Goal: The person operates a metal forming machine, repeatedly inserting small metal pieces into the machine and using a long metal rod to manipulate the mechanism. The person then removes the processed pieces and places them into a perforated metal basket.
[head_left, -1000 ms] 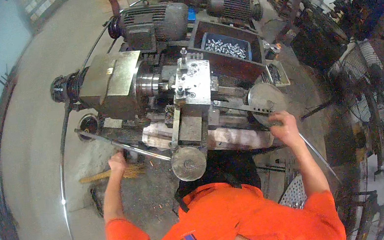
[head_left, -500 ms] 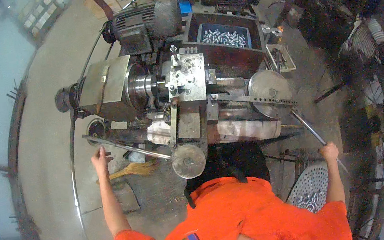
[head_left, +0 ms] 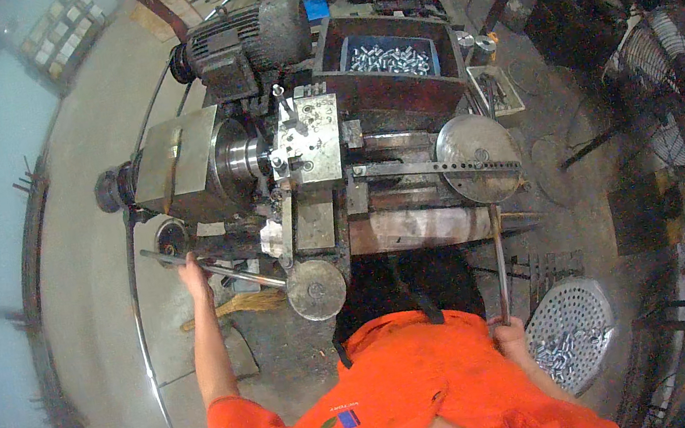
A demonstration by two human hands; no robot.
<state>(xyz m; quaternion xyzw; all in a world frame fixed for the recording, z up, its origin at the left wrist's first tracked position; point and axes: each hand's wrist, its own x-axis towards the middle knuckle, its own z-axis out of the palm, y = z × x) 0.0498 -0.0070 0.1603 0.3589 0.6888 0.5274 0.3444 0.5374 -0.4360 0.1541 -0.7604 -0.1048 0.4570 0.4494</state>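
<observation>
My right hand is closed around the lower end of a metal lever, which hangs almost straight down from a large round disc. My left hand is at the outer part of a second lever rod, with its fingers over the rod. That rod slants down to a smaller round disc at the front of a lathe-like machine. Above the discs, a silvery tool block stands close to the spindle chuck; the chuck's mouth is partly hidden by the block's fittings.
Behind the block, a blue bin of small shiny metal parts sits in a dark metal box. A perforated basket with similar parts is low at my right. A motor stands behind the spindle; a straw broom lies at left, and a fan stands far right.
My right hand has swung its lever from the right down toward my body. The tool block has slid left, nearer the chuck. My left hand has moved up onto its rod.
</observation>
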